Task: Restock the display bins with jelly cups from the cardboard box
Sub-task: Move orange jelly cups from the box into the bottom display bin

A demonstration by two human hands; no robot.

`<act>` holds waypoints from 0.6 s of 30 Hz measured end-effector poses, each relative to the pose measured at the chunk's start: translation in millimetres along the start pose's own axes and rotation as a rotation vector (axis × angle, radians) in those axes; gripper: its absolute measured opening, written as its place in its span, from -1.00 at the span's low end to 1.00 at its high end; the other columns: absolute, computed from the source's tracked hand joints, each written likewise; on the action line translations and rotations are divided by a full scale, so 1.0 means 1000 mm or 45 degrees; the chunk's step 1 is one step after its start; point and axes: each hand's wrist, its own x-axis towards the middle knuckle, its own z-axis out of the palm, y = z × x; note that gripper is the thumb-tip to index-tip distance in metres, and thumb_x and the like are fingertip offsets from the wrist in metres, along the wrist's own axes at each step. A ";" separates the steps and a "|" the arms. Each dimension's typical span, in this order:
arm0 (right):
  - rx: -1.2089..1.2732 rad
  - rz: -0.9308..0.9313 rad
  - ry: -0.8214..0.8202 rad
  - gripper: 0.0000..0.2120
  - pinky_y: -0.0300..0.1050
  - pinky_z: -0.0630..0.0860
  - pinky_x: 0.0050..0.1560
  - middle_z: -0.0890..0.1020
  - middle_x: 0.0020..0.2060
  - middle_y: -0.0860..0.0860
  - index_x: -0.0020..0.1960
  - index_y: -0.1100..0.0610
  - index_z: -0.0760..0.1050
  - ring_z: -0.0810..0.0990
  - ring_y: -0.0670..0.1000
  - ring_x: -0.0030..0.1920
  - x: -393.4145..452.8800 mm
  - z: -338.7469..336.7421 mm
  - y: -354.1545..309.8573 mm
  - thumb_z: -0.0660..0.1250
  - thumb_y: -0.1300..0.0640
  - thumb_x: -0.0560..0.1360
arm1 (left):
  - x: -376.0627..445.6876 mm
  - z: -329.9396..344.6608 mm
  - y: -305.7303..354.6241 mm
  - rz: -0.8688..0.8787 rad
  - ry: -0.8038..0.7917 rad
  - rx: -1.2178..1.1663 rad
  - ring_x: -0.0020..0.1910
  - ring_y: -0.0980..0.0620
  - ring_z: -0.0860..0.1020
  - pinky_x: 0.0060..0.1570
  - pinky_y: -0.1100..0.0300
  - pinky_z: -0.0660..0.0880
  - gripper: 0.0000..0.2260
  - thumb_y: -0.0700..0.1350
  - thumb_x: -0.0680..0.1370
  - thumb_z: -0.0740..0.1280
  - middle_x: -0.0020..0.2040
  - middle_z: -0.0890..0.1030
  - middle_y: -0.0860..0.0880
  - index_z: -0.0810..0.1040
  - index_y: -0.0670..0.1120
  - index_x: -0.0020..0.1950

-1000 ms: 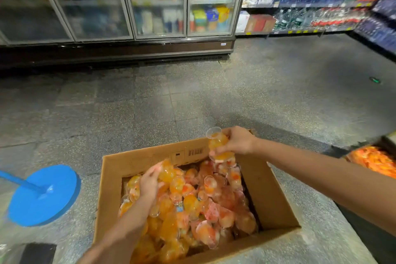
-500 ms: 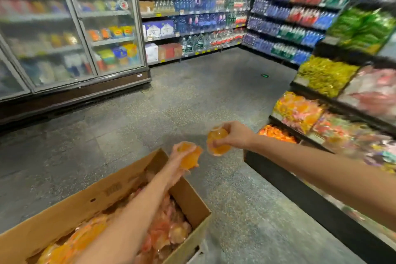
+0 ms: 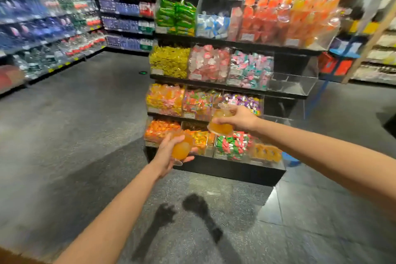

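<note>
Reaching toward the display stand (image 3: 225, 169) with both arms out, we carry one orange jelly cup in each hand, and both cups hang over bare floor (image 3: 75, 135), well short of any bin. That is the main risk as we judge it: the cups look slick and rounded, so a loose hold could drop one onto the floor, or we could tip them into a bin of different sweets.

The stand holds clear bins in tiers: green packets and orange pouches on top, yellow and pink sweets below, then mixed wrapped candy. One mid-tier bin (image 3: 293, 83) looks empty. The lowest row has orange sweets at the left (image 3: 158, 129).

Our left hand (image 3: 169, 152) cups its jelly cup (image 3: 182, 150) from beneath. Our right hand (image 3: 240, 118) grips the other jelly cup (image 3: 220, 124) from the side.
</note>
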 end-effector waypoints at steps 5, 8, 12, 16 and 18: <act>0.202 0.202 0.227 -0.45 -0.05 0.62 -0.01 0.68 -0.07 0.02 0.09 0.11 0.59 0.66 -0.01 -0.08 0.006 -0.075 0.076 0.57 -0.15 0.21 | 0.059 0.085 -0.024 -0.199 -0.188 0.269 -0.39 -0.03 0.62 -0.51 0.24 0.50 -0.62 0.11 0.62 0.07 -0.10 0.67 -0.14 0.50 -0.13 0.15; 0.265 0.274 0.350 -0.65 -0.14 0.58 -0.18 0.63 -0.14 -0.04 -0.01 0.04 0.57 0.61 -0.05 -0.16 0.011 -0.111 0.114 0.53 -0.10 0.31 | 0.103 0.134 -0.038 -0.191 -0.174 0.334 -0.27 0.04 0.60 -0.44 0.26 0.48 -0.63 0.10 0.61 0.12 -0.01 0.62 -0.15 0.46 -0.13 0.24; 0.332 0.358 0.389 -0.68 -0.08 0.56 -0.04 0.59 -0.06 0.01 0.04 0.01 0.51 0.59 0.01 -0.09 0.029 -0.149 0.159 0.49 -0.08 0.37 | 0.165 0.176 -0.060 -0.140 -0.213 0.523 0.20 -0.04 0.49 0.14 0.06 0.47 -0.40 0.04 0.50 0.37 0.31 0.43 -0.05 0.22 -0.02 0.47; 0.546 0.486 0.347 -0.45 -0.10 0.63 -0.14 0.58 0.12 0.16 0.26 0.22 0.46 0.62 0.10 -0.01 0.071 -0.197 0.200 0.46 -0.07 0.40 | 0.233 0.222 -0.068 -0.071 -0.328 0.747 0.27 -0.04 0.47 0.30 0.01 0.40 -0.21 -0.09 0.32 0.57 0.31 0.46 -0.04 0.26 0.02 0.46; 0.656 0.517 0.296 -0.41 -0.05 0.64 -0.15 0.56 0.15 0.23 0.34 0.26 0.33 0.63 0.14 -0.01 0.089 -0.217 0.215 0.42 -0.02 0.45 | 0.258 0.243 -0.069 -0.041 -0.375 0.798 0.22 -0.01 0.49 0.27 0.04 0.44 -0.27 -0.13 0.28 0.59 0.26 0.49 -0.01 0.35 0.02 0.38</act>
